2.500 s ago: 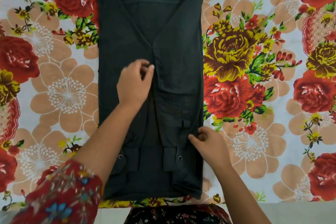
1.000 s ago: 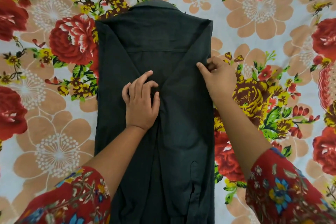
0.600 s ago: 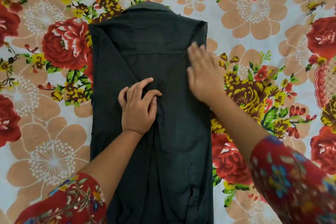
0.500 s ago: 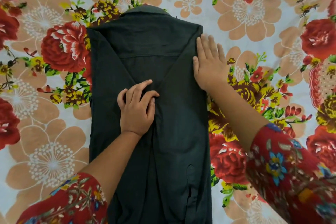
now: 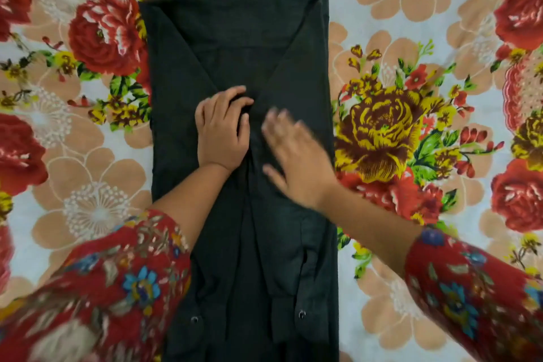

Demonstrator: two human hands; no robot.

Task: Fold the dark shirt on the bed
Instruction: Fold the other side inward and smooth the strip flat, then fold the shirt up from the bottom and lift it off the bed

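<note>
Dark woven shirt (image 5: 241,214), sleeves folded in: your left hand (image 5: 223,129) pins the centre, flat right hand (image 5: 296,156) smooths; next, fold hem to collar.

floral bedsheet (image 5: 411,9) | red, yellow, peach blooms | spread flat

Even, soft lighting, no glare; right hand (image 5: 296,153) smeared by motion blur (fingers ghosted); sleeves blurred near lower corners.
</note>
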